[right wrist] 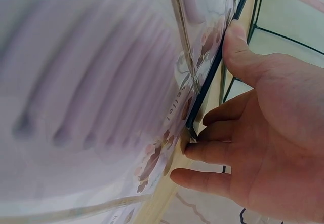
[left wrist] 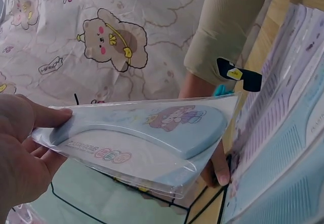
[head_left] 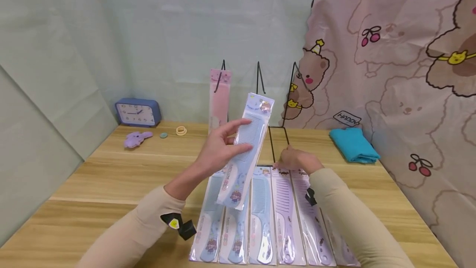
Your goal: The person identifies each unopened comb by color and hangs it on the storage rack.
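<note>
1. My left hand (head_left: 223, 148) holds a blue comb in its clear packet (head_left: 248, 144) up off the table, tilted, with the card top leaning away from me and the handle end toward me. My thumb is on one face of the packet and my fingers lie along the other, so it is pinched between them.
2. In the left wrist view the comb's handle (left wrist: 167, 127) shows a little cartoon figure through the plastic, and my thumb (left wrist: 48, 116) presses the packet's edge.
3. My right hand (head_left: 295, 159) rests low on the table (head_left: 93, 177), at the foot of the black wire stand (head_left: 279, 144), just past the top ends of the purple packets.
4. In the right wrist view my thumb (right wrist: 243, 57) lies against the wire (right wrist: 212, 77) and my curled fingers touch a purple comb packet (right wrist: 101, 107) (blurred here). I can't tell whether the hand really grips the wire or only steadies it.
5. A row of packaged combs (head_left: 267, 214) lies flat in front of me, side by side, blue ones to the left and purple ones to the right.
6. A pink packaged comb (head_left: 219, 98) hangs on the leftmost wire hook behind.
7. Farther off are a blue clock (head_left: 137, 113), a small purple plush (head_left: 135, 139) and a folded teal cloth (head_left: 353, 146).
</note>
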`<state>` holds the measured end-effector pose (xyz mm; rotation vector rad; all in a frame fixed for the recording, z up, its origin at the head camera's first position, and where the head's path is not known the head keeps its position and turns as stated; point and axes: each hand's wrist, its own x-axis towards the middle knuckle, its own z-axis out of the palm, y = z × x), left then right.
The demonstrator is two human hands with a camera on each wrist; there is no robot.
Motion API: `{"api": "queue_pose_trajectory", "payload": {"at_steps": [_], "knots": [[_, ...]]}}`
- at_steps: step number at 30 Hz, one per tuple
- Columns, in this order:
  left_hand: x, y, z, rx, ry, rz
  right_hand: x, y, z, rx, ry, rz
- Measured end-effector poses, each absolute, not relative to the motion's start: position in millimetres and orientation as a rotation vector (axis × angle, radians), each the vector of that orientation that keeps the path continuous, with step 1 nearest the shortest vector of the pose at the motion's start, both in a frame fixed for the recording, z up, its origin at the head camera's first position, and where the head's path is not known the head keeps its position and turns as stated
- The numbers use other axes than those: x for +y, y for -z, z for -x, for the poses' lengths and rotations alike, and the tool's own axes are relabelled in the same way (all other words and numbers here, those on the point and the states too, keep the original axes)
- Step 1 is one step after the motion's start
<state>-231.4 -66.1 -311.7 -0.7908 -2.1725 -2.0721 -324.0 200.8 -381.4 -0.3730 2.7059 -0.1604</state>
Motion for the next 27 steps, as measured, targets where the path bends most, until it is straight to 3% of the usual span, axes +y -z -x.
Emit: {"api": "queue_pose_trajectory", "payload": {"at_steps": [27], "knots": [[-41, 324, 275, -2.136, 1.956, 0.719, 200, 382, 325, 2.704, 0.131, 0.344]]}}
